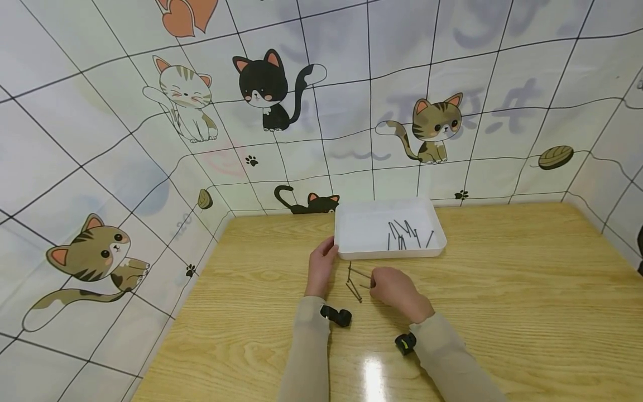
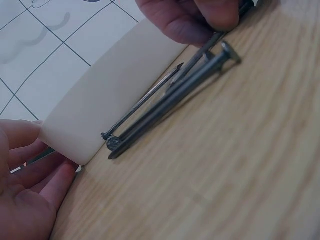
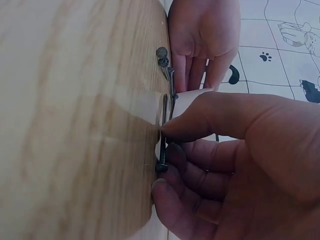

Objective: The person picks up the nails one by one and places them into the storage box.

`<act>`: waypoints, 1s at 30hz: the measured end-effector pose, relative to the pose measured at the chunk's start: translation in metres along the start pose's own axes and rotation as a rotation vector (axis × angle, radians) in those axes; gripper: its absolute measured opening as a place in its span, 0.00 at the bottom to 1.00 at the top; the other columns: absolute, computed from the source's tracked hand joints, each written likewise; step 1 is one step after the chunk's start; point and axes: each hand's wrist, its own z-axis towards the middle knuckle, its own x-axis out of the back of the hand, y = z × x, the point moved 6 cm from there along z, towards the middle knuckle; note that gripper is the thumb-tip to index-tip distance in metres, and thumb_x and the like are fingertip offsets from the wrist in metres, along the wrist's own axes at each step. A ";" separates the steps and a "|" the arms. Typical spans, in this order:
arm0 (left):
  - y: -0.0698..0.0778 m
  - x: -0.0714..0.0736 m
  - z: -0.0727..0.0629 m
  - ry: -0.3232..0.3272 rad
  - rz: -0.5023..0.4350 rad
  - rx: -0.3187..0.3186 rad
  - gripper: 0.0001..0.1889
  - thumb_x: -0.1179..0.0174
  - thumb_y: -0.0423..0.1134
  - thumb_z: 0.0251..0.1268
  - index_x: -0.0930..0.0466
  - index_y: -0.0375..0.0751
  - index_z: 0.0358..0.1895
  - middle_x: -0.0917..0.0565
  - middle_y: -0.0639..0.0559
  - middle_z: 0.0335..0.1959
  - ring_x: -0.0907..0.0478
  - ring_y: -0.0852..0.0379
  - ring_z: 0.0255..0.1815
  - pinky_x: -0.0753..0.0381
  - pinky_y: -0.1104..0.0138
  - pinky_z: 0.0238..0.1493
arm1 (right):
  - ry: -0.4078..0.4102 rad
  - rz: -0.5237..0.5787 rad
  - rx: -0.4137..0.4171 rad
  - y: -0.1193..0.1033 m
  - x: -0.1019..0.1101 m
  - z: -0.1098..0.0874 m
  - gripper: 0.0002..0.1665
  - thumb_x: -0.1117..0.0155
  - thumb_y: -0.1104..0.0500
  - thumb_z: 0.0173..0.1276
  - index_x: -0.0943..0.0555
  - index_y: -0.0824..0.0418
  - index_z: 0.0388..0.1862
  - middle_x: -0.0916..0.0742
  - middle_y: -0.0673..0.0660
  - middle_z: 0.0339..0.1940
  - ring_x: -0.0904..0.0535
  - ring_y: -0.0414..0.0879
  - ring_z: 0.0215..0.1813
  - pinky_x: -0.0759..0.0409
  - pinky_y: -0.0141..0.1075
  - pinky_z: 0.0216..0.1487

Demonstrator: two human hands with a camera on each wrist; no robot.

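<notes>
My left hand (image 1: 321, 271) grips the near left corner of a white plastic tray (image 1: 392, 254), its thumb by the rim and its fingers around the wall in the left wrist view. Several dark nails (image 1: 402, 234) lie scattered in the tray's right half. In front of the tray, my right hand (image 1: 397, 290) pinches a steel nail (image 3: 163, 135) between thumb and fingers, low over the tabletop. Just left of those fingers, a few loose nails (image 2: 170, 102) lie on the wood, some crossing or side by side. The right fingertips partly hide the held nail in the head view.
The wood-grain table (image 1: 527, 290) extends on both sides of the tray. Behind it, a white cloth wall (image 1: 341, 128) with grid lines and cartoon cats meets the table's far edge. Black wrist cameras (image 1: 337, 316) are strapped on both wrists.
</notes>
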 end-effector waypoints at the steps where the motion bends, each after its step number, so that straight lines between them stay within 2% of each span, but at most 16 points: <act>1: 0.001 0.000 -0.001 -0.001 0.001 0.001 0.21 0.48 0.41 0.64 0.31 0.38 0.59 0.28 0.44 0.57 0.35 0.54 0.59 0.39 0.58 0.59 | 0.001 0.000 -0.003 0.001 0.000 0.000 0.10 0.43 0.67 0.52 0.29 0.57 0.16 0.29 0.47 0.14 0.39 0.42 0.17 0.42 0.33 0.18; 5: -0.003 0.000 0.002 0.003 0.000 0.000 0.21 0.48 0.40 0.64 0.30 0.38 0.59 0.28 0.45 0.57 0.34 0.55 0.59 0.39 0.59 0.59 | 0.009 0.009 -0.006 0.003 0.000 -0.001 0.18 0.44 0.67 0.51 0.38 0.54 0.09 0.39 0.48 0.09 0.50 0.41 0.16 0.52 0.32 0.18; 8: -0.010 0.000 0.006 0.011 0.004 -0.008 0.19 0.48 0.40 0.64 0.29 0.41 0.59 0.27 0.48 0.56 0.34 0.57 0.58 0.38 0.59 0.59 | 0.015 0.007 0.005 0.003 0.001 -0.001 0.16 0.44 0.67 0.52 0.36 0.55 0.11 0.37 0.48 0.10 0.47 0.41 0.16 0.50 0.32 0.18; 12: -0.015 -0.001 0.009 0.023 0.020 -0.024 0.19 0.48 0.40 0.65 0.29 0.43 0.58 0.26 0.50 0.55 0.33 0.59 0.57 0.36 0.61 0.58 | 0.028 0.000 0.021 0.005 0.003 0.000 0.02 0.44 0.66 0.54 0.26 0.59 0.26 0.24 0.50 0.21 0.36 0.42 0.21 0.38 0.34 0.21; 15: -0.016 -0.001 0.010 0.030 0.020 -0.026 0.19 0.48 0.40 0.64 0.28 0.43 0.58 0.25 0.51 0.55 0.32 0.60 0.56 0.36 0.62 0.57 | 0.050 0.013 0.038 0.007 0.007 0.001 0.13 0.45 0.66 0.56 0.24 0.62 0.42 0.20 0.52 0.31 0.31 0.43 0.26 0.33 0.35 0.25; 18: -0.016 0.000 0.010 0.035 0.022 -0.020 0.19 0.48 0.41 0.64 0.29 0.43 0.58 0.25 0.51 0.55 0.32 0.60 0.56 0.36 0.62 0.57 | 0.060 0.057 0.048 0.010 0.010 0.003 0.20 0.46 0.68 0.57 0.27 0.63 0.51 0.20 0.52 0.31 0.31 0.43 0.24 0.33 0.35 0.23; 25: -0.017 0.000 0.012 0.022 0.026 0.001 0.19 0.48 0.42 0.65 0.29 0.45 0.59 0.27 0.51 0.56 0.34 0.59 0.58 0.39 0.61 0.59 | 0.067 0.102 0.068 0.016 0.015 0.004 0.24 0.48 0.68 0.59 0.30 0.61 0.56 0.22 0.50 0.29 0.33 0.42 0.21 0.34 0.34 0.21; 28: -0.008 0.000 0.006 0.016 0.023 0.015 0.20 0.48 0.41 0.65 0.29 0.42 0.59 0.27 0.48 0.57 0.35 0.57 0.59 0.39 0.60 0.59 | 0.058 0.114 0.084 0.019 0.015 0.006 0.24 0.48 0.68 0.59 0.29 0.60 0.57 0.21 0.50 0.30 0.31 0.42 0.23 0.33 0.35 0.23; 30: -0.008 0.000 0.006 0.018 0.024 0.014 0.20 0.48 0.41 0.65 0.29 0.42 0.59 0.27 0.48 0.57 0.35 0.57 0.59 0.39 0.60 0.60 | 0.054 0.142 0.092 0.020 0.015 0.007 0.25 0.47 0.68 0.59 0.30 0.60 0.57 0.21 0.51 0.31 0.30 0.42 0.24 0.31 0.35 0.25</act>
